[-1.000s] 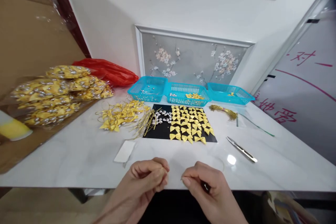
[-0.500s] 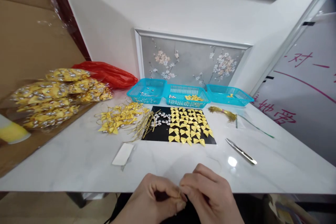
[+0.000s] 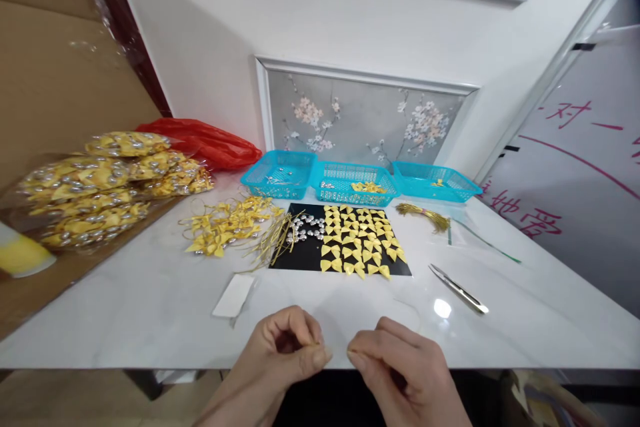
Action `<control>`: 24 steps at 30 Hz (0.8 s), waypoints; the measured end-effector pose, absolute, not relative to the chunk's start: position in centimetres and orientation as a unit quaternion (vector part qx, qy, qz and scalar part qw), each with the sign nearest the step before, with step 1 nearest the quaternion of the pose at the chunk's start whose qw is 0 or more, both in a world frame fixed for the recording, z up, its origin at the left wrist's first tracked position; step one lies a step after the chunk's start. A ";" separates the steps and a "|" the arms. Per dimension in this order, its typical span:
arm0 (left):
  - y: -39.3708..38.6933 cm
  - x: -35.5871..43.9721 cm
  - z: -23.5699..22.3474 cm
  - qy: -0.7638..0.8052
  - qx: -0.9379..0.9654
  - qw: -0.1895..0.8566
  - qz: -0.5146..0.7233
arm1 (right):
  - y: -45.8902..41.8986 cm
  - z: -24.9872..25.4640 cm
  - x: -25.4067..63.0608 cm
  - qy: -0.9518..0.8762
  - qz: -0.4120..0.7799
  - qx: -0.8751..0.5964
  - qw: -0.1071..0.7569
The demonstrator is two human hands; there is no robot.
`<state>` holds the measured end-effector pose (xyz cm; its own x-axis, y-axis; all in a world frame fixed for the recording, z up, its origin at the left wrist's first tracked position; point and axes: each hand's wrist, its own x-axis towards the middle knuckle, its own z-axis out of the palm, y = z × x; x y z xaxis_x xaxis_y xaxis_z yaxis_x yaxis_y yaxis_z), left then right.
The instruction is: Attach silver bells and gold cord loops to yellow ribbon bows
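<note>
Closely, the left hand and right hand each press thumb to forefinger at the table's near edge, what they hold, if anything, too fine to tell. Beyond them, yellow bows sit in rows on a black mat, likely light, soft and easily creased, best lifted by the narrow middle, while silver beads beside them look hard and slippery and thin gold cords springy, best taken near an end. The hands, together half a second earlier, now stand slightly apart, the bows unmoved.
</note>
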<state>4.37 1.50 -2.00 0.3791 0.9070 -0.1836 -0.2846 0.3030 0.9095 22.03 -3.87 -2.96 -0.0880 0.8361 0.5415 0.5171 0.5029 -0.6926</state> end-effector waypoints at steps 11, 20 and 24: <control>1.9 3.9 -1.8 0.385 0.484 0.674 0.404 | -4.3 -2.5 22.7 -0.738 0.102 -0.489 0.455; 2.2 2.1 -1.5 0.395 0.478 0.650 0.440 | -5.9 -2.1 26.8 -0.643 0.043 -0.592 0.483; 2.3 2.1 -0.7 0.430 0.507 0.595 0.453 | -6.4 -1.3 27.2 -0.643 0.056 -0.592 0.482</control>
